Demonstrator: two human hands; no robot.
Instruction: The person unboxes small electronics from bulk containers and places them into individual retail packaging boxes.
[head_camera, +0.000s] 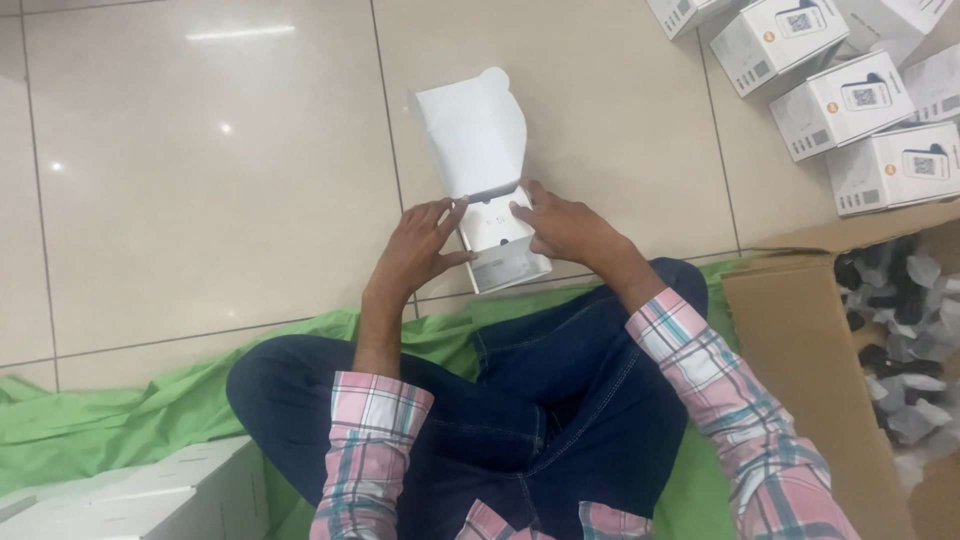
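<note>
While I look down through the head camera, I see both forearms reaching forward from pink plaid sleeves over crossed legs in dark blue jeans, wrists bent slightly inward so the hands meet on one small white carton. My left hand presses flat-fingered against the carton's left side, thumb and fingers spread and touching the cardboard. My right hand lies on the carton's right side, its fingertips curled over the top edge at the open mouth. Neither hand is a fist; both are partly open and clamp the carton between them.

That carton rests on the glossy beige floor tiles just beyond the knees, directly between the two hands, tilted a little clockwise. Its lid flap stands open and points away from me, rising above both hands.

Under the legs lies a green cloth. To the right, touching the cloth's edge, a brown cardboard box holds dark items in clear wrapping. Well apart at the upper right, several closed white printed boxes lie grouped on the tiles. At the lower left corner sit more white boxes on the cloth.
</note>
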